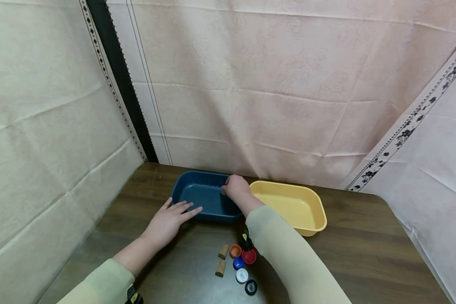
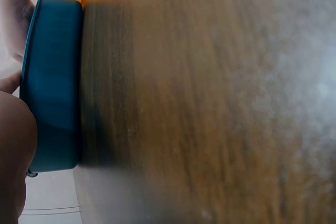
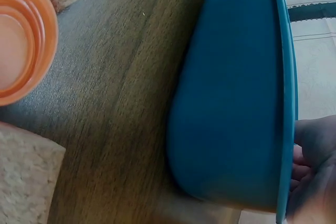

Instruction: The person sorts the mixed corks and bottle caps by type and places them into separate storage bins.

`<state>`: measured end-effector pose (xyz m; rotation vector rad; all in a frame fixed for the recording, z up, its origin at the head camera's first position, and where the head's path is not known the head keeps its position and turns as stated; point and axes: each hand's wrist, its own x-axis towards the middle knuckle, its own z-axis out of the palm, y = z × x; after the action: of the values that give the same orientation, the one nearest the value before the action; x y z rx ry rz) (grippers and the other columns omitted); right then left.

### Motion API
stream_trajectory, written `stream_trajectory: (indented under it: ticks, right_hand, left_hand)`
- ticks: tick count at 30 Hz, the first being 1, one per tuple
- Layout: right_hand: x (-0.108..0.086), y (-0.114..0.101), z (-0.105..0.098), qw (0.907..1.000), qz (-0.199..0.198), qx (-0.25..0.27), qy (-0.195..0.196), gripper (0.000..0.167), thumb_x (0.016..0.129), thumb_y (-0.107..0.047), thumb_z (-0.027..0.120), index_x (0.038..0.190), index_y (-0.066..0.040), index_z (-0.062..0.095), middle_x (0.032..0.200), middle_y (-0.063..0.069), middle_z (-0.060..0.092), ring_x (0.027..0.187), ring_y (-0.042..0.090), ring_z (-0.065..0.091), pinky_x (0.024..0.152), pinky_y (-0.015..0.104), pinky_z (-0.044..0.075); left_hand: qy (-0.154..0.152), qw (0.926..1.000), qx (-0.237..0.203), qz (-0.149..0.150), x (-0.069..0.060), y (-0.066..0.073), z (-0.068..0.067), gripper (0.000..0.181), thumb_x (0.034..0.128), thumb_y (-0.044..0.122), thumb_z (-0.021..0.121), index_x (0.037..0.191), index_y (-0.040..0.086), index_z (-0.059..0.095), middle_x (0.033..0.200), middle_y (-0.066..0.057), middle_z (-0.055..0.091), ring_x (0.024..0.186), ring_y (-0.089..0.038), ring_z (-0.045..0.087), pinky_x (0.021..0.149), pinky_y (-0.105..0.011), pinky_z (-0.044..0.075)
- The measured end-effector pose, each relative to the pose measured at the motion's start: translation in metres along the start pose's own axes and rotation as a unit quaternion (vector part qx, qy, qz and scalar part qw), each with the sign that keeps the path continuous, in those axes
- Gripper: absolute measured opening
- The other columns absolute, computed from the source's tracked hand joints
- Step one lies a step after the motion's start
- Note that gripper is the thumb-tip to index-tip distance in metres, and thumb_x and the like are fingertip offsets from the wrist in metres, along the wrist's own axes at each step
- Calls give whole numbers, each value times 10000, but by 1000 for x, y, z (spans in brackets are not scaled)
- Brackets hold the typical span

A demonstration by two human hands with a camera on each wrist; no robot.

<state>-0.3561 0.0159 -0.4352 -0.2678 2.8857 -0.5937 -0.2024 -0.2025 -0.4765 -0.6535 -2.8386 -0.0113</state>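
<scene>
A blue tray [image 1: 213, 218] stands at the back of the table; its outer wall fills part of the left wrist view [image 2: 55, 82] and right wrist view [image 3: 231, 93]. My left hand [image 1: 169, 221] touches its near left rim, fingers spread. Over its right end is my right hand [image 1: 237, 188], fingers curled, with a small tan thing [image 1: 223, 191] at the fingertips, perhaps a cork. In the right wrist view that hand [image 3: 315, 166] is partly behind the rim. Two corks [image 1: 223, 251] [image 1: 220, 268] lie nearer me, beside an orange cap [image 1: 235, 251] and a red cap [image 1: 249, 256].
A yellow tray [image 1: 315, 211] stands right of the blue one, partly behind my right forearm. Blue [image 1: 238, 264], white [image 1: 242, 275] and black [image 1: 251, 287] caps lie on the wooden table [image 1: 365, 253] between my forearms. Cloth [image 1: 289, 84] hangs behind the table.
</scene>
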Motion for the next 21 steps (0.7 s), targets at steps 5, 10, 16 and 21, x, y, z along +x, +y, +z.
stream_trajectory:
  ticks: [5, 10, 16, 21]
  right_hand:
    - [0, 2, 1, 9999, -61, 132, 30, 184, 964, -303, 651, 880, -158, 728, 826, -10, 648, 779, 194, 597, 767, 328, 545]
    - [-1, 3, -1, 9993, -26, 342, 120, 177, 964, -310, 653, 924, -149, 713, 844, 3, 642, 789, 205, 601, 767, 333, 551]
    - [-5, 6, -3, 9970, -19, 729, 262, 210, 960, -327, 657, 1033, -135, 702, 914, 13, 632, 820, 210, 594, 785, 336, 561]
    - [-9, 7, -5, 9940, -132, 1044, 312, 230, 959, -331, 659, 1069, -133, 700, 931, 17, 635, 811, 212, 602, 765, 329, 565]
  left_hand:
    - [23, 10000, -26, 3, 0, 0, 1, 777, 880, -91, 641, 1496, 344, 452, 1417, -27, 570, 1326, -273, 502, 1128, -620, 271]
    - [57, 9999, -90, 41, 2, 0, 2, 771, 874, -94, 645, 1491, 331, 463, 1412, -33, 575, 1322, -276, 506, 1123, -628, 273]
    - [26, 10000, -44, 20, 3, 0, 1, 782, 869, -98, 648, 1492, 337, 461, 1416, -32, 571, 1322, -276, 507, 1124, -624, 274]
    - [73, 10000, -52, 23, 2, 1, 0, 772, 868, -108, 643, 1484, 327, 476, 1411, -41, 575, 1315, -279, 513, 1123, -630, 271]
